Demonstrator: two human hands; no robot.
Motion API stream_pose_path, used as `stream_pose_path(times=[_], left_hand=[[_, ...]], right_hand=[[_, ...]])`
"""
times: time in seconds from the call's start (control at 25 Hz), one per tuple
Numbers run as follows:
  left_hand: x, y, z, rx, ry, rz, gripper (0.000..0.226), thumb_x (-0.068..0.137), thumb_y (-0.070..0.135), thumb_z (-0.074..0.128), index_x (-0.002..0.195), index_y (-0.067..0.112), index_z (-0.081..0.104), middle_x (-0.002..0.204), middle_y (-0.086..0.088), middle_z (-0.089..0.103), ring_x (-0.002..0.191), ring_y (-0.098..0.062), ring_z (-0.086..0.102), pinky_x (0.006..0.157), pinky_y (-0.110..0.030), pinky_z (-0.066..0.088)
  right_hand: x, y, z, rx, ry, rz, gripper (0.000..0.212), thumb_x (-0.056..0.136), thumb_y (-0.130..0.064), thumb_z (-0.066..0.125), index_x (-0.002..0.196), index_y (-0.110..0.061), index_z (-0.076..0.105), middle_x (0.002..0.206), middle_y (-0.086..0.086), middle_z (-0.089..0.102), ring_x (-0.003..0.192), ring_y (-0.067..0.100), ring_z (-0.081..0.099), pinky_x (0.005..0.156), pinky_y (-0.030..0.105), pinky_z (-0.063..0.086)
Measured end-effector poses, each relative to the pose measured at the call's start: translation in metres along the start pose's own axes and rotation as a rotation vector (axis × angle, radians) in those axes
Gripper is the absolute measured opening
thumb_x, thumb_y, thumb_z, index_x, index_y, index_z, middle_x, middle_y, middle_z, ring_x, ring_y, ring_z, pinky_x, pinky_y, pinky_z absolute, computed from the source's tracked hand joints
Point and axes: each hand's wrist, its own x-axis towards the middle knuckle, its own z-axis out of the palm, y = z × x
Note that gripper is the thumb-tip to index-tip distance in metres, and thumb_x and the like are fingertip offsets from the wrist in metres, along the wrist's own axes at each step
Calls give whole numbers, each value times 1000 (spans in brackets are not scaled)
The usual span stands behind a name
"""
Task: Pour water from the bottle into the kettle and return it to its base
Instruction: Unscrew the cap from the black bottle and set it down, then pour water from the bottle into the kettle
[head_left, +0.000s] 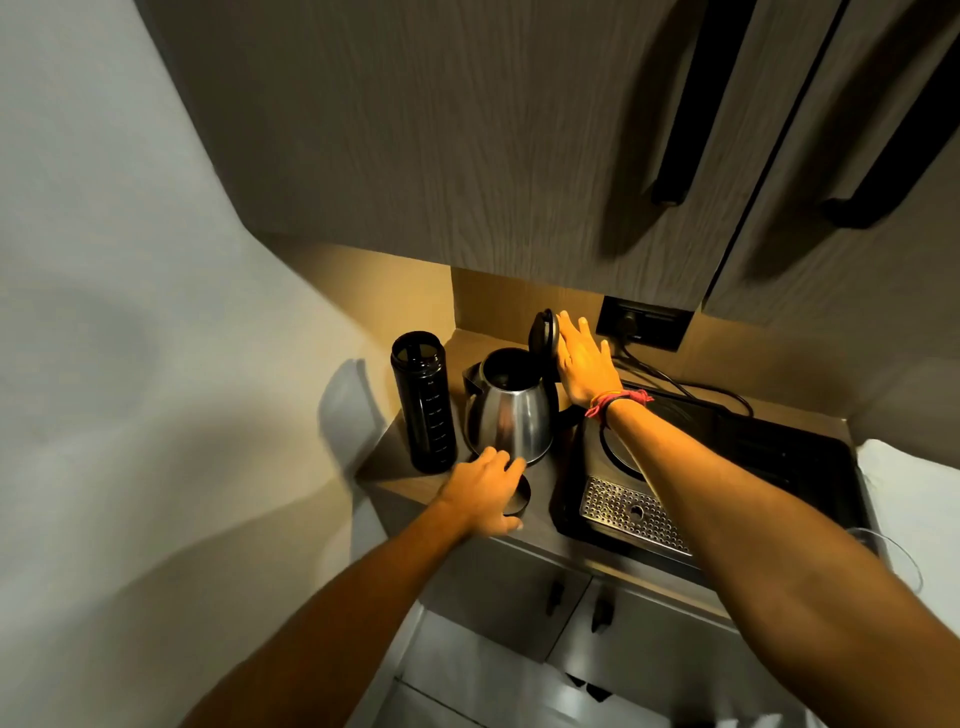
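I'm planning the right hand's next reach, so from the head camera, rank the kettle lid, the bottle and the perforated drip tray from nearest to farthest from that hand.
From the right hand:
1. Kettle lid: flipped up, against the fingers on the hand's left.
2. Bottle: upright, left of the kettle.
3. Perforated drip tray: near the counter's front edge, under the forearm.

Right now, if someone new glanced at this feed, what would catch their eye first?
Probably the shiny steel kettle at the back left of the counter, its lid flipped up with the right hand flat against it. Beside it, further left, stands a tall black bottle with its top open. The left hand rests on a dark round cap just in front of the kettle.
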Motion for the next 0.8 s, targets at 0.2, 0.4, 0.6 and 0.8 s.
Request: stream_pose_path(times=[0.2, 0.4, 0.6, 0.8], left_hand=[[11, 18, 18, -107, -62, -116, 85, 77, 54, 75, 143, 15, 39, 141, -10, 37, 120, -30, 44, 86, -45, 55], [6, 17, 3, -18, 317, -41, 83, 77, 75, 56, 131, 13, 48, 128, -10, 48, 108, -29, 51, 80, -41, 48], [18, -35, -77, -42, 835, -156, 78, 79, 75, 53, 127, 14, 50, 125, -9, 51, 115, -25, 48, 98, -46, 39], [0, -101, -101, -404, 906, -660, 111, 56, 91, 61, 138, 19, 41, 137, -6, 52, 128, -25, 48, 109, -46, 38]], right_hand=[[-2, 3, -2, -23, -22, -8, 53, 105, -24, 24, 157, -20, 11, 167, 3, 7, 155, 30, 0, 121, 60, 6], [-2, 5, -2, -41, -19, -17, 55, 105, -21, 25, 157, -19, 9, 167, 3, 7, 155, 30, 1, 122, 59, 6], [-1, 8, -1, -68, 14, -31, 56, 105, -23, 26, 157, -19, 8, 167, 3, 6, 155, 30, 1, 122, 58, 7], [1, 5, 0, -32, 4, -11, 55, 105, -26, 22, 157, -20, 7, 167, 4, 8, 155, 29, 1, 123, 56, 4]])
